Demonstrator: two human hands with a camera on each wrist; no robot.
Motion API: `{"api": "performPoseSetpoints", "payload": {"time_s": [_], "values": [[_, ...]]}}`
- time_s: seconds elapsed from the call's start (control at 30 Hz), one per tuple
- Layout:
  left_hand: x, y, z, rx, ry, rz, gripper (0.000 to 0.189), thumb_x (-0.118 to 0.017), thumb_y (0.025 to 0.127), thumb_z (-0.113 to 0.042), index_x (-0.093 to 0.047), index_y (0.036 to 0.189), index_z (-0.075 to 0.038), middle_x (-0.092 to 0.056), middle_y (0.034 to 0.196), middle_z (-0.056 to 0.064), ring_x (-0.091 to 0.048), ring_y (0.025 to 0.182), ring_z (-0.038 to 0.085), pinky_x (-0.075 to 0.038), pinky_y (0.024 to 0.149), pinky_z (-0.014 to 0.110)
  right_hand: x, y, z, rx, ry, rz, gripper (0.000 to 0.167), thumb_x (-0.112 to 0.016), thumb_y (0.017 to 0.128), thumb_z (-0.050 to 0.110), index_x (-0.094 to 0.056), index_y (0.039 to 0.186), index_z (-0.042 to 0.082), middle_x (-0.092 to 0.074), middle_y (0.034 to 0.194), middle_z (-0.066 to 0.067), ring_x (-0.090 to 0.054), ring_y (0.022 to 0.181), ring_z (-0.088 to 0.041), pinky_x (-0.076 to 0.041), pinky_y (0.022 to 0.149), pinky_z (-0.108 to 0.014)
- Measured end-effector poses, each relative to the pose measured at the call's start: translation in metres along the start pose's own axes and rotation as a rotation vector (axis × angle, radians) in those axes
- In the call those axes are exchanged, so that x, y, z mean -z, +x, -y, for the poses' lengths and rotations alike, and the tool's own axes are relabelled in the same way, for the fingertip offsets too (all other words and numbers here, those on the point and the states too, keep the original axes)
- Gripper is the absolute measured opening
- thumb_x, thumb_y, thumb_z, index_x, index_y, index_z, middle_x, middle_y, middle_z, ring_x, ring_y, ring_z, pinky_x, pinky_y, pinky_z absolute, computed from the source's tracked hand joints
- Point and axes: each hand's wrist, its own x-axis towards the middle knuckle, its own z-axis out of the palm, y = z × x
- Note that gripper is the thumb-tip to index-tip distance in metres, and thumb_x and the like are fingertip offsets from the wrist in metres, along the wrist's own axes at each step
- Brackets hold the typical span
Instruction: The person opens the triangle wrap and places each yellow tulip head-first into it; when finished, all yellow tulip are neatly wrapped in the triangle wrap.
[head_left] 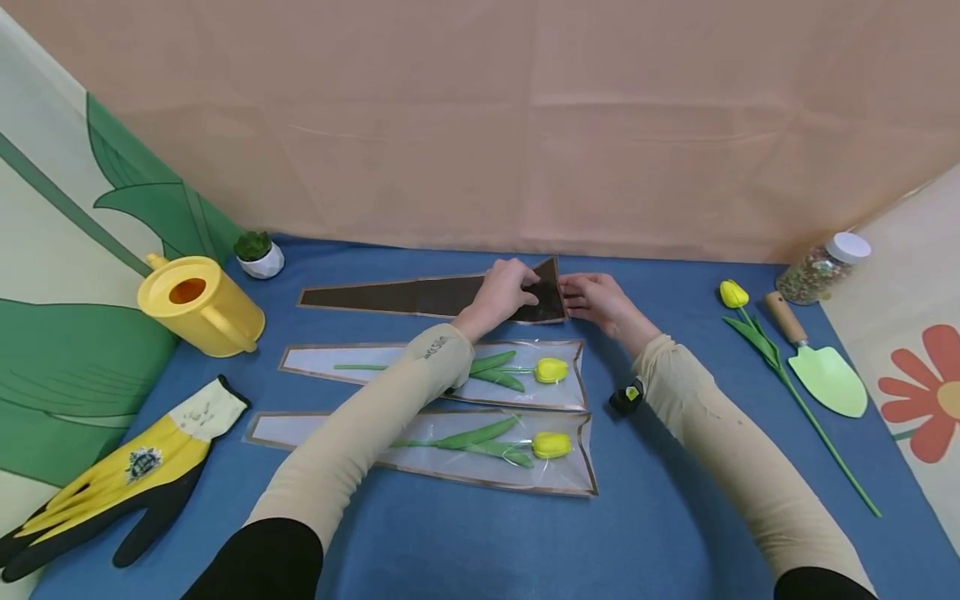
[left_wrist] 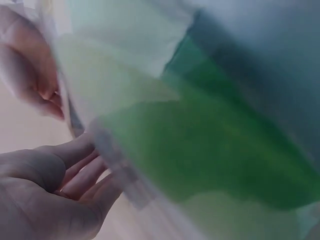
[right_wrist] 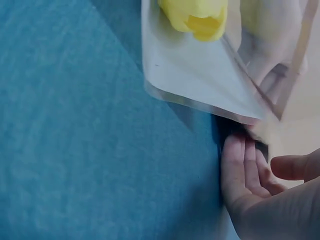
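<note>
A dark brown tapered flower sleeve point(head_left: 427, 294) lies at the back of the blue table, its wide end to the right. Over that wide part is my left hand point(head_left: 497, 293), its thumb apart from the fingers. My right hand point(head_left: 600, 304) touches the sleeve's right edge with extended fingers; in the right wrist view, the thumb point(right_wrist: 290, 167) stands away from them. Nearer me lie two clear-fronted sleeves, the middle one point(head_left: 564, 390) and the front one point(head_left: 573, 475). Each contains a yellow tulip, the middle tulip point(head_left: 551, 370) and the front tulip point(head_left: 551, 445).
To the left are a yellow watering can point(head_left: 225, 304), a small potted plant point(head_left: 261, 265) and a yellow-black glove point(head_left: 142, 458). At right lie a loose tulip point(head_left: 795, 392) and a green trowel point(head_left: 828, 379), with a tilted jar point(head_left: 813, 273) behind. My left forearm crosses both front sleeves.
</note>
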Motion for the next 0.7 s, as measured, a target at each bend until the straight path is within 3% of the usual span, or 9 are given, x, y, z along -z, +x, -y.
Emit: {"api": "performPoseSetpoints", "payload": {"time_s": [0.37,0.5,0.7], "values": [[-0.008,0.002,-0.003,-0.062,0.085,-0.023,0.022,-0.079,0.098,-0.018,-0.084,0.116,-0.007,-0.081,0.108,0.006,-0.074,0.104,0.023,-0.057,0.094,0.038,-0.007,-0.006,-0.002,0.048,0.041,0.075,0.045,-0.036,0.118,0.015,-0.048,0.155,-0.009,-0.063,0.137,-0.015,-0.068,0.109,-0.016,-0.055,0.103,-0.033],[-0.01,0.001,-0.004,-0.048,0.11,-0.054,0.018,-0.079,0.098,-0.018,-0.085,0.112,-0.008,-0.081,0.103,0.006,-0.075,0.097,0.022,-0.058,0.09,0.037,-0.009,-0.007,-0.003,0.041,0.066,0.052,0.044,-0.036,0.117,0.012,-0.05,0.153,-0.009,-0.063,0.133,-0.014,-0.067,0.104,-0.016,-0.056,0.1,-0.032],[-0.011,0.0,-0.005,0.002,0.159,-0.081,0.019,-0.077,0.1,-0.02,-0.085,0.115,-0.011,-0.081,0.107,0.005,-0.075,0.095,0.021,-0.06,0.084,0.035,-0.012,-0.009,-0.003,0.037,0.088,0.047,0.044,-0.038,0.117,0.013,-0.049,0.155,-0.007,-0.058,0.142,-0.022,-0.069,0.104,-0.016,-0.055,0.103,-0.034]]}}
